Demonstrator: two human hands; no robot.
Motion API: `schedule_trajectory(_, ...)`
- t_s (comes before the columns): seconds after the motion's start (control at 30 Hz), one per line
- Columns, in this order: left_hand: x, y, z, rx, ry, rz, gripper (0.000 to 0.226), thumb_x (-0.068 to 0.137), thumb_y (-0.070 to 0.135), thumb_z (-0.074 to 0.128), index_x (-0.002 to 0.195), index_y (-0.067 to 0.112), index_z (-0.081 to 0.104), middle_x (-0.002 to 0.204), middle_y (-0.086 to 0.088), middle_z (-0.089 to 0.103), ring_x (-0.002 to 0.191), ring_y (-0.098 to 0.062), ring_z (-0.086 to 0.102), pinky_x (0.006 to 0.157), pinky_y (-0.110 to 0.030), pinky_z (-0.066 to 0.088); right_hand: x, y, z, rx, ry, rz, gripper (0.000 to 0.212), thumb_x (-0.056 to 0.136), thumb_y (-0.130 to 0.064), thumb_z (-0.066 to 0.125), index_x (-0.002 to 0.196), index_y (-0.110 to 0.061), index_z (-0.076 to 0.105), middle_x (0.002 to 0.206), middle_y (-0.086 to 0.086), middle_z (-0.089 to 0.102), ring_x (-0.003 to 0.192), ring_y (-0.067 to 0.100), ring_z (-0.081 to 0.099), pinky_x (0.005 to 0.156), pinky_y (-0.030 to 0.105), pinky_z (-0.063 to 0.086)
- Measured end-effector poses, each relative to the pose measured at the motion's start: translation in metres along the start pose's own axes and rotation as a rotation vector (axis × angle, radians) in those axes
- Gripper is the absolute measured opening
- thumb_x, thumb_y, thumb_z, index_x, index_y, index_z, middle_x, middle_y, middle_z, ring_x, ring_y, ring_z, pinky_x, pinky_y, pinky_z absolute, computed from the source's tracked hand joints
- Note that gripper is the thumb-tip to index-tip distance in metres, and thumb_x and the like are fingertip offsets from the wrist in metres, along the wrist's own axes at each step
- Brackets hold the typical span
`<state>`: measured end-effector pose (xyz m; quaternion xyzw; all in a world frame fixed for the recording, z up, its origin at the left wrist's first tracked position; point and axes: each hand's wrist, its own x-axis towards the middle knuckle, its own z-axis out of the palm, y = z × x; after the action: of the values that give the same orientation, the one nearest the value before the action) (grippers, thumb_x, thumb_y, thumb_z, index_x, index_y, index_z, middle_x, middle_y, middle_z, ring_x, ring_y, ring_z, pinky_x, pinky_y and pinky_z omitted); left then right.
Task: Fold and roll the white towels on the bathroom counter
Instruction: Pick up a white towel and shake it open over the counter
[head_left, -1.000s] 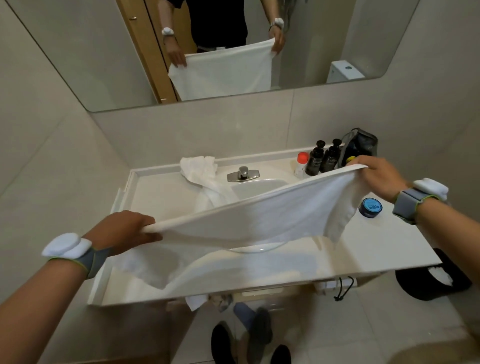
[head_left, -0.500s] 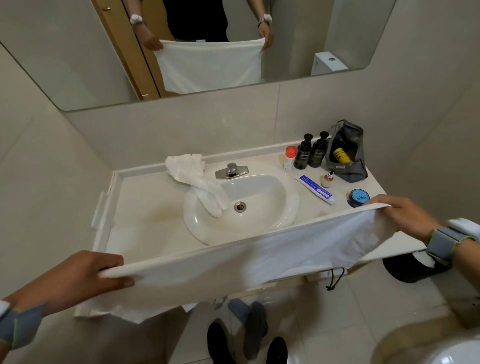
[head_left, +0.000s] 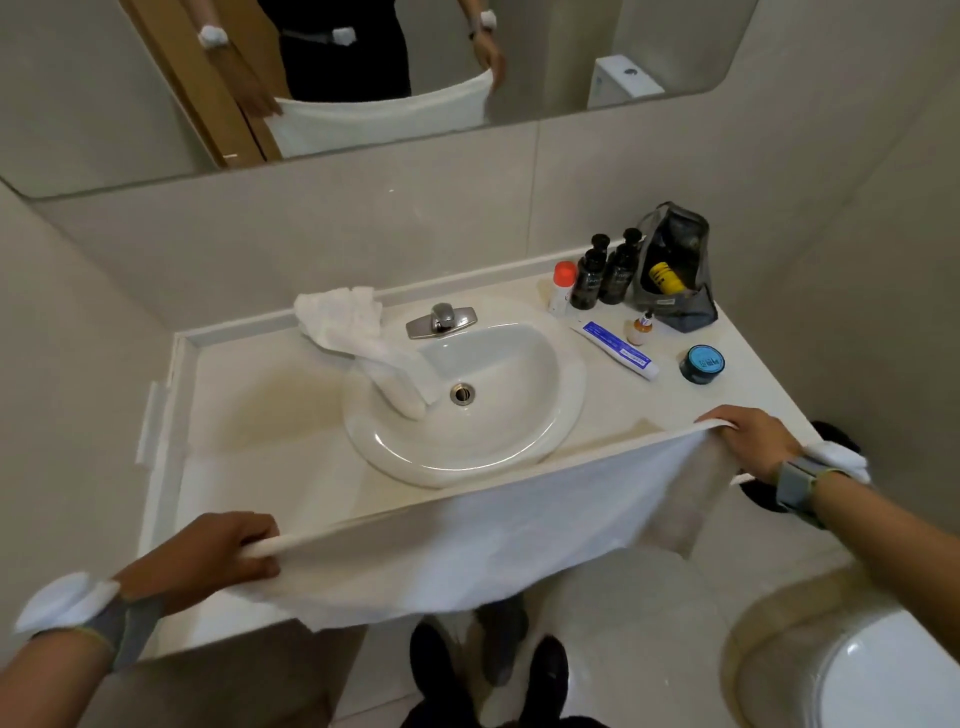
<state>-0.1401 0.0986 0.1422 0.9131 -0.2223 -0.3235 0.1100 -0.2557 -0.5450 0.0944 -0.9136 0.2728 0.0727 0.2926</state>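
A: Where is the white terry towel (head_left: 467, 551) being folded?
B: Low in the frame, stretched along the near edge of the cream bathroom counter (head_left: 249, 410) and hanging down in front of it. The left hand (head_left: 208, 553) is clenched on its lower-left corner, the right hand (head_left: 753, 441) on its corner at right centre.
A: And the other one?
B: A crumpled white towel (head_left: 358, 338) lies above centre, beside the chrome faucet (head_left: 441, 319), trailing into the oval white sink (head_left: 519, 441).
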Motion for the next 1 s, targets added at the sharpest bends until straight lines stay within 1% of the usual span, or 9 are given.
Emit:
schedule_trajectory(0.1, 0.016, -0.015, 0.007, -0.009, 0.06, -0.025, 0.009, 0.082, 0.033, 0.074, 0.084, 0.033, 0.065, 0.081, 0.011, 0.061, 0.076, -0.002, 0.059, 0.07, -0.027, 0.05, 0.01, -0.005, 0.011, 0.005, 0.039, 0.08, 0.028, 0.099, -0.017, 0.045, 0.097, -0.026, 0.071, 0.108, 0.013, 0.069, 0.094, 0.038, 0.063, 0.075, 0.052, 0.06)
schedule_trajectory(0.13, 0.022, -0.022, 0.006, 0.009, 0.104, -0.041, 0.013, 0.082, 0.03, 0.074, 0.083, 0.036, 0.064, 0.081, 0.01, 0.06, 0.076, -0.003, 0.058, 0.071, -0.03, 0.05, 0.016, -0.008, 0.016, -0.002, 0.053, 0.086, 0.027, 0.099, -0.018, 0.045, 0.096, -0.028, 0.07, 0.109, 0.015, 0.069, 0.094, 0.039, 0.063, 0.076, 0.052, 0.059)
schedule_trajectory(0.2, 0.033, -0.027, 0.003, 0.022, 0.191, -0.087, 0.021, 0.083, 0.023, 0.075, 0.082, 0.039, 0.062, 0.08, 0.008, 0.057, 0.075, -0.006, 0.056, 0.07, -0.031, 0.048, 0.024, -0.017, 0.016, -0.032, 0.079, 0.093, 0.024, 0.099, -0.02, 0.045, 0.096, -0.029, 0.067, 0.111, 0.018, 0.069, 0.095, 0.041, 0.063, 0.081, 0.049, 0.057)
schedule_trajectory(0.33, 0.063, -0.049, -0.013, -0.001, 0.322, -0.09, 0.017, 0.083, 0.015, 0.074, 0.083, 0.029, 0.066, 0.078, 0.006, 0.055, 0.072, -0.013, 0.055, 0.067, -0.034, 0.045, 0.048, -0.038, 0.022, -0.124, 0.191, 0.124, 0.029, 0.1, -0.026, 0.044, 0.113, -0.022, 0.069, 0.117, 0.021, 0.067, 0.102, 0.045, 0.062, 0.082, 0.042, 0.049)
schedule_trajectory(0.43, 0.086, -0.062, -0.023, -0.024, 0.379, -0.081, 0.011, 0.084, 0.017, 0.074, 0.082, 0.026, 0.068, 0.077, 0.003, 0.057, 0.072, -0.019, 0.057, 0.066, -0.037, 0.046, 0.062, -0.051, 0.027, -0.18, 0.264, 0.141, 0.03, 0.099, -0.028, 0.044, 0.114, -0.02, 0.069, 0.116, 0.023, 0.067, 0.101, 0.046, 0.061, 0.081, 0.041, 0.047)
schedule_trajectory(0.53, 0.11, -0.075, -0.03, -0.049, 0.407, -0.097, 0.011, 0.083, 0.022, 0.076, 0.079, 0.027, 0.066, 0.075, 0.002, 0.059, 0.071, -0.019, 0.056, 0.064, -0.036, 0.044, 0.079, -0.06, 0.035, -0.206, 0.303, 0.214, 0.032, 0.099, -0.033, 0.044, 0.112, -0.017, 0.068, 0.113, 0.025, 0.067, 0.098, 0.047, 0.062, 0.079, 0.04, 0.046)
schedule_trajectory(0.63, 0.134, -0.091, -0.035, -0.093, 0.408, -0.112, 0.011, 0.083, 0.025, 0.076, 0.078, 0.028, 0.066, 0.076, 0.002, 0.062, 0.072, -0.02, 0.058, 0.068, -0.037, 0.047, 0.093, -0.066, 0.052, -0.185, 0.323, 0.261, 0.039, 0.096, -0.038, 0.042, 0.114, -0.014, 0.067, 0.116, 0.026, 0.066, 0.101, 0.047, 0.062, 0.083, 0.042, 0.048)
schedule_trajectory(0.73, 0.158, -0.102, -0.035, -0.118, 0.375, -0.148, 0.012, 0.082, 0.022, 0.076, 0.076, 0.028, 0.068, 0.074, 0.004, 0.067, 0.069, -0.018, 0.063, 0.069, -0.036, 0.05, 0.104, -0.07, 0.067, -0.164, 0.309, 0.299, 0.037, 0.099, -0.034, 0.044, 0.117, -0.01, 0.065, 0.118, 0.028, 0.064, 0.104, 0.047, 0.059, 0.085, 0.045, 0.049)
schedule_trajectory(1.0, 0.196, -0.111, -0.018, -0.144, 0.376, -0.265, 0.012, 0.087, 0.017, 0.07, 0.081, 0.028, 0.07, 0.077, 0.002, 0.072, 0.064, -0.018, 0.069, 0.071, -0.035, 0.057, 0.155, -0.064, 0.085, -0.195, 0.234, 0.277, 0.04, 0.099, -0.04, 0.039, 0.107, -0.009, 0.064, 0.108, 0.025, 0.065, 0.094, 0.041, 0.06, 0.076, 0.04, 0.042)
